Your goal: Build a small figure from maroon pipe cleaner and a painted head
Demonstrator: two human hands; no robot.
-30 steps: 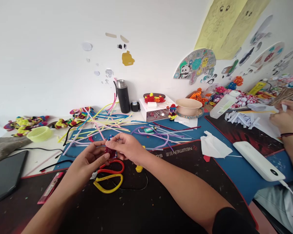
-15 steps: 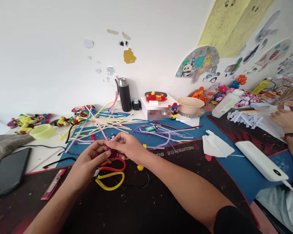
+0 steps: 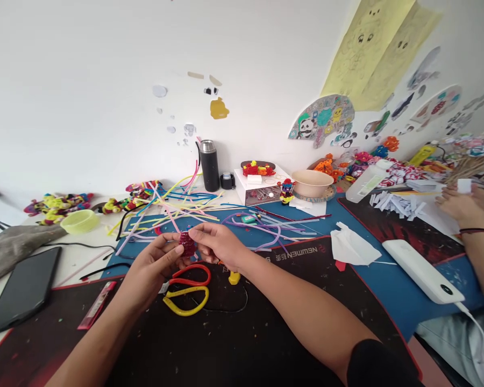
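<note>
A small dark red fuzzy piece, seemingly made of wound pipe cleaner, is held up between my hands over the black mat. My left hand pinches it from the left with thumb and fingers. From the right, my right hand has its thumb and fingers closed at its edge. Part of the piece is hidden by the fingers. Just below the hands lie scissors with one red and one yellow handle loop. A small yellow object rests under my right wrist. Loose pipe cleaners spread out behind the hands.
A black flask, a white box, a pipe-cleaner figure and a beige bowl stand by the wall. At left lie a phone and a red packet. A white power bank lies near another person's hands.
The view has shifted slightly, so the surroundings sit lower. More of the dark red piece now shows between my fingers; both hands remain on it.
</note>
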